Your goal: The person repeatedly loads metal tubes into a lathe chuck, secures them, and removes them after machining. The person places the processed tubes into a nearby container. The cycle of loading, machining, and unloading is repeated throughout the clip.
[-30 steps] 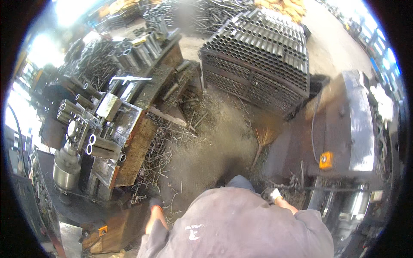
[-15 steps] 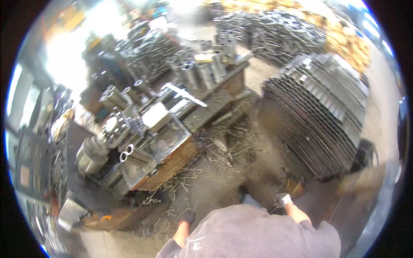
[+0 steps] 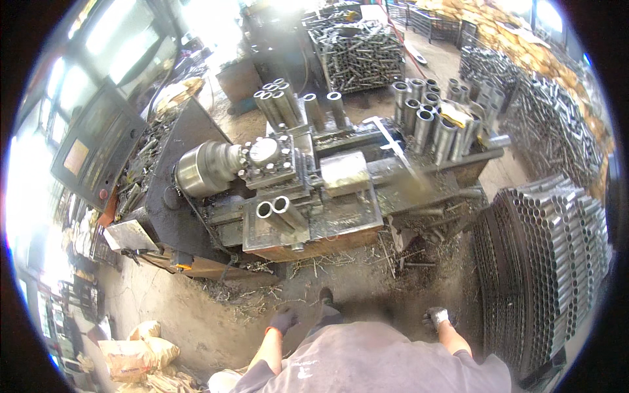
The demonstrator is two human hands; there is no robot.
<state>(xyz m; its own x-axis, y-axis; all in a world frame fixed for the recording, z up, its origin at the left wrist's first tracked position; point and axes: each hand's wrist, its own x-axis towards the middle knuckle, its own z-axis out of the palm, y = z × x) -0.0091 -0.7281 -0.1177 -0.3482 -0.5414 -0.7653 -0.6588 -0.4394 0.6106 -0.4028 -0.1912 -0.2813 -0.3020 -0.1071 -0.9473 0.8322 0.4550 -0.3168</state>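
My left hand [image 3: 284,319], in a dark glove with an orange-red cuff, hangs beside my dark trousers. Its fingers blend into the dark background, and no object shows in it. On the other side, my right hand [image 3: 436,317] wears a pale glove with dark fingers; these are loosely bent and slightly apart, holding nothing visible. Both hands are apart from the lathe [image 3: 265,154] ahead. Two metal tubes [image 3: 282,215] stand on its near tray [image 3: 314,242]. A large caliper [image 3: 392,145] lies behind a pale metal block [image 3: 345,173].
Many upright tubes [image 3: 426,124] crowd the bench's right end. A tall stack of tubes [image 3: 557,262] rises at my right. Metal shavings [image 3: 262,298] litter the floor near the lathe. Paper sacks [image 3: 141,354] lie at lower left; a control panel [image 3: 95,154] stands far left.
My view has turned left and levelled, so the lathe now sits nearer the middle and the tube stack farther right. Sacks have come into sight at lower left. Both hands still hang low.
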